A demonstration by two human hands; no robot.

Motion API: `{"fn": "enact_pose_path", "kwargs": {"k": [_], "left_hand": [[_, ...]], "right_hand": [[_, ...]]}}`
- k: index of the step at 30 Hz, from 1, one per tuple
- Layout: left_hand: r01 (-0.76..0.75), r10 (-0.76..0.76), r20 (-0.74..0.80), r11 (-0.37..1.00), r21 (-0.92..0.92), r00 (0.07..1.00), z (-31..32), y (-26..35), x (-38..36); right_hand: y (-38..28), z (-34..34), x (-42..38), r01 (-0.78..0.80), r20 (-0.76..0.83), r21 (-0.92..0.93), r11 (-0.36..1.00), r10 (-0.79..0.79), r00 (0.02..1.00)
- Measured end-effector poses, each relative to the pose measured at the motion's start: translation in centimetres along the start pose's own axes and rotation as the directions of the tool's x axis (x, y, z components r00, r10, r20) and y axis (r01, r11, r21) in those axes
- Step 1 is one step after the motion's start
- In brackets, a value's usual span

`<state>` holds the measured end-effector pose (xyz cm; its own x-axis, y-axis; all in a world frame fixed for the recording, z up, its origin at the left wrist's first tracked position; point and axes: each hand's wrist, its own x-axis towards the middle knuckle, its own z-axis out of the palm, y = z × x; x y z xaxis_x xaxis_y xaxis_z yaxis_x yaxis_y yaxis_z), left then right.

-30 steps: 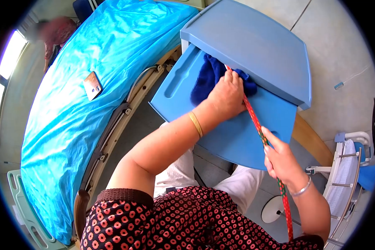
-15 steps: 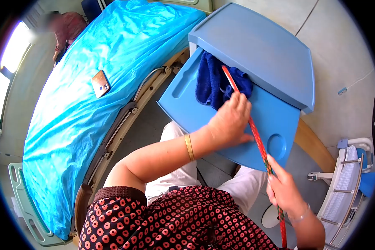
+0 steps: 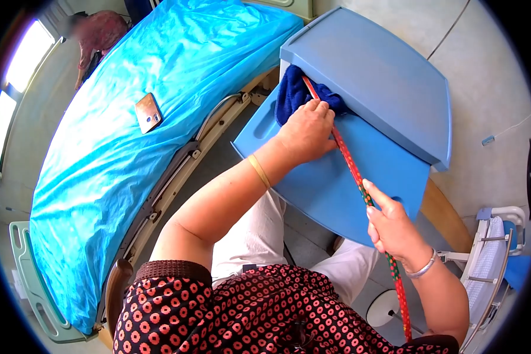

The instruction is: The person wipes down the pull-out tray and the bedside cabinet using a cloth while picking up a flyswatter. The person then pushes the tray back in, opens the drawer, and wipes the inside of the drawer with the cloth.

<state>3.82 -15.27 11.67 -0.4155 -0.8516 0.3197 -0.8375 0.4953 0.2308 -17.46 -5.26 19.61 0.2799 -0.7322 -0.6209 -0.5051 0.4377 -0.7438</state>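
A long thin stick point(image 3: 349, 160) with a red and green dotted covering slants from the cabinet toward my lap. My left hand point(image 3: 307, 127) is closed around its upper part, palm down. Lower along the shaft, my right hand point(image 3: 393, 225) grips it with the thumb stretched along its side. The stick's upper end lies over a crumpled dark blue towel point(image 3: 289, 94), just beyond my left fingers. Both rest above the blue pull-out tray point(image 3: 318, 192) of a bedside cabinet point(image 3: 371, 76). My right forearm partly covers the tray's corner.
To the left stands a bed point(image 3: 106, 171) under a shiny blue cover, with a phone point(image 3: 148, 113) lying on it. A metal side rail point(image 3: 196, 144) runs along its edge. Another person point(image 3: 100, 35) bends beyond the bed. At right is a folded cot point(image 3: 487, 265).
Both hands have moved up and away from me with the stick, the left nearer the cabinet. The towel now looks more bunched toward the cabinet.
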Motion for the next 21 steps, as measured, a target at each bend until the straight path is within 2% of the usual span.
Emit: {"fn": "enact_pose_path", "kwargs": {"k": [3,7,9,10,11,12,14,18,19,21], "left_hand": [[-0.099,0.076,-0.283,0.993,-0.068,0.956,0.8,-0.1,-0.8],[-0.16,0.138,-0.256,0.985,-0.067,0.957,0.4,0.1,-0.7],[-0.021,0.052,-0.349,0.996,0.092,0.936,0.5,0.6,-0.3],[-0.023,0.055,-0.35,0.995,0.094,0.935,0.5,0.5,0.0],[-0.012,0.053,-0.262,0.988,0.155,0.964,0.4,0.1,0.4],[-0.007,0.044,-0.171,0.977,0.214,0.984,0.4,-0.4,0.9],[-0.016,0.065,-0.216,0.975,0.223,0.974,0.9,-1.1,1.3],[-0.084,0.127,-0.09,0.922,0.379,0.988,0.5,-0.8,0.4],[-0.11,0.143,-0.045,0.894,0.434,0.989,0.6,-0.3,-0.3],[-0.072,0.13,-0.127,0.919,0.386,0.983,0.5,0.9,-2.8]], "right_hand": [[0.4,-0.4,-0.7,0.057,-0.022,-0.002,0.998,-0.057,0.998],[0.2,-1.5,-1.8,0.109,0.005,-0.111,0.988,-0.11,0.994],[-0.2,-1.4,-1.9,0.126,0.019,-0.161,0.979,-0.125,0.992],[-0.2,-1.0,-1.8,0.088,0.055,-0.001,0.996,-0.088,0.995],[-0.2,-0.7,-1.7,0.041,0.097,0.158,0.987,-0.057,0.994],[-0.2,-0.5,-1.5,0.042,0.096,0.159,0.986,-0.057,0.994],[-0.2,-0.1,-1.2,-0.006,0.161,0.341,0.94,-0.052,0.986],[0.1,-0.5,-1.7,-0.039,0.201,0.33,0.943,-0.03,0.979],[0.4,-0.7,-2.5,-0.072,0.217,0.274,0.959,0.011,0.976],[1.6,-1.1,-4.0,-0.123,0.228,0.184,0.975,0.079,0.97]]}}
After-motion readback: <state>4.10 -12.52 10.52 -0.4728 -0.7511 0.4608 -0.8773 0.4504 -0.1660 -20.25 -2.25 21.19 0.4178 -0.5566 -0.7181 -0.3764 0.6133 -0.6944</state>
